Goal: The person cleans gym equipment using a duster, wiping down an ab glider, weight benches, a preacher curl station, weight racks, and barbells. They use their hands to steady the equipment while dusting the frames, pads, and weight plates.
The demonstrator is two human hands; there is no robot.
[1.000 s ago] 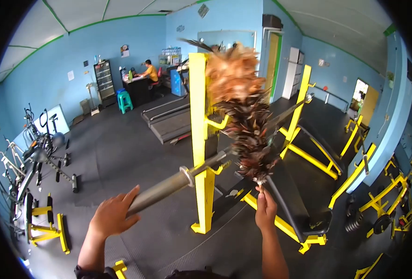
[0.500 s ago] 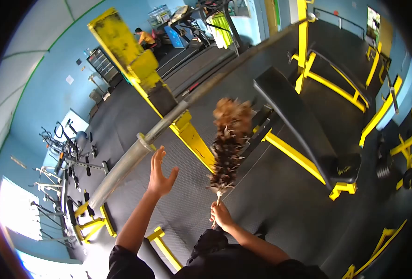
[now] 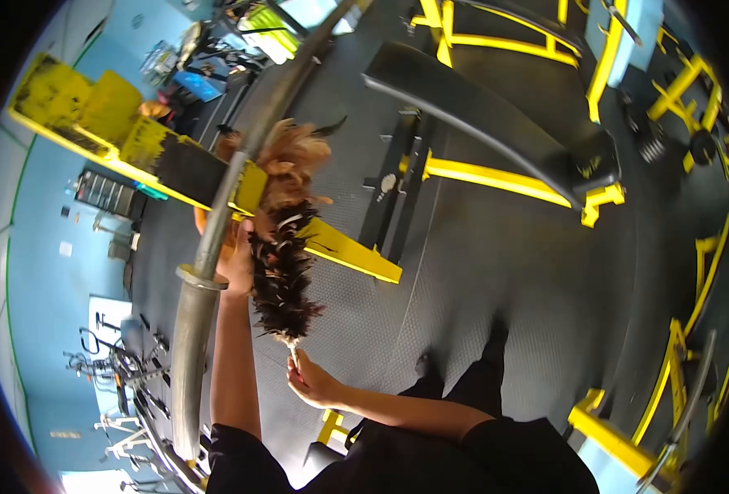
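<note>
My right hand (image 3: pixel 315 381) is closed round the thin handle of a feather duster (image 3: pixel 286 276). The duster points up, with dark feathers low down and tan ones at its tip. Beside it, a steel barbell (image 3: pixel 242 148) slants through the view, its thick sleeve (image 3: pixel 191 362) towards me. My left hand (image 3: pixel 234 267) is at the bar just past the collar, thumb on the right side and fingers showing on the left; the bar hides part of it. The duster's tan feathers lie close to the bar and the worn yellow upright (image 3: pixel 125 148).
A black padded bench (image 3: pixel 471 107) on a yellow frame (image 3: pixel 496 179) stands ahead to the right. More yellow racks (image 3: pixel 669 395) line the right side. Exercise machines (image 3: pixel 125 362) stand at the left. Black rubber matting (image 3: pixel 512 272) covers the floor.
My left hand has gone from open in the air to the barbell, by the upright. The duster has moved left, close to the bar. My view has turned and tilted downward.
</note>
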